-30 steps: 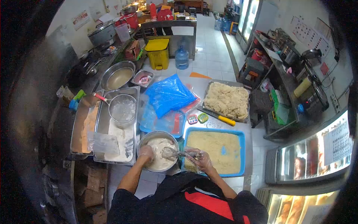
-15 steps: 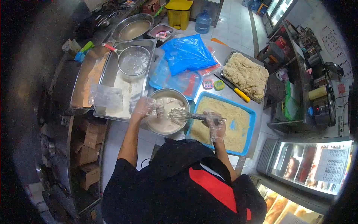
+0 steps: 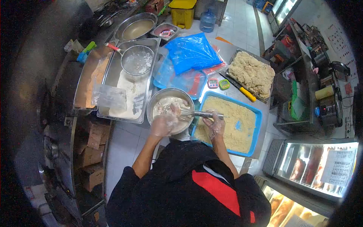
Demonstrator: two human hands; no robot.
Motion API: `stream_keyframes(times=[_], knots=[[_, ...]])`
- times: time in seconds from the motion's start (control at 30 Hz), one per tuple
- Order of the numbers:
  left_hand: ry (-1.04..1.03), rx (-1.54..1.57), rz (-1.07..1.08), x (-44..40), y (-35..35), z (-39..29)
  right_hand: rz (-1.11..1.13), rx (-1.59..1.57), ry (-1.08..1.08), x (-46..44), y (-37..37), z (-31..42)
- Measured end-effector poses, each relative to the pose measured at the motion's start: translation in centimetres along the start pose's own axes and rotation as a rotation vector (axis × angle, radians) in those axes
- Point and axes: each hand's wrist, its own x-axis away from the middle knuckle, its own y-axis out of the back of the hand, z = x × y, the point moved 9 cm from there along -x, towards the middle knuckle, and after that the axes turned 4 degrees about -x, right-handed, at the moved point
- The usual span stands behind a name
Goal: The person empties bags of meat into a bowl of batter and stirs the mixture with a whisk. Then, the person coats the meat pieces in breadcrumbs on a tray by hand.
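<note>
Batter with pale pieces in it fills part of a round metal bowl [image 3: 155, 109]. Over the bowl a metal whisk [image 3: 196, 113] lies level, its wires toward the left. My right hand [image 3: 214, 124], in a clear glove, holds the handle above the near left part of a blue tray [image 3: 258, 125] of crumbs. My left hand [image 3: 165, 124], also gloved and wet with batter, reaches over the bowl's near left side, its fingers closed round the wire end, which they partly hide.
Left of the bowl, a metal tray of white flour [image 3: 130, 89] holds a sieve [image 3: 137, 60]. Behind are a blue plastic bag [image 3: 194, 53] and two timers [image 3: 213, 83]. A tray of coated pieces [image 3: 251, 73] and a yellow-handled knife [image 3: 247, 94] are back right.
My left hand has moved right from the bowl's left rim onto the wire end of the whisk. The whisk has shifted slightly. Earlier, the head view swung downward and turned.
</note>
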Motion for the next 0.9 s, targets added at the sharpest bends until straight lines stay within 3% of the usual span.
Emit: stream_keyframes(times=[0.03,0.07,0.17,0.27,0.37,0.57,0.67,0.9], knots=[[-0.005,0.029,-0.078,0.1,1.7,-0.1,0.002,-0.017,-0.007,0.1,-0.1,0.1],[0.212,-0.106,0.007,-0.2,2.0,1.6,0.004,-0.034,-0.016,0.1,-0.3,0.2],[-0.093,-0.092,-0.117,-3.2,2.8,1.8,0.100,-0.011,0.007,0.1,-1.3,0.9],[-0.078,-0.263,0.270,-6.2,-0.5,1.9,0.177,0.047,-0.033,-0.9,-1.8,0.4],[-0.171,-0.444,0.511,-7.4,-4.4,4.2,0.197,0.072,0.023,-1.7,-2.0,0.4],[-0.408,-0.249,0.274,-6.5,-0.6,0.3,0.203,0.156,0.012,-2.7,-2.5,1.4],[-0.218,-0.205,0.426,-7.4,-2.1,2.5,0.172,0.134,0.009,-2.3,-2.8,1.9],[-0.055,-0.245,0.339,-6.7,-4.2,4.7,0.186,0.119,0.030,-2.3,-3.3,1.2]])
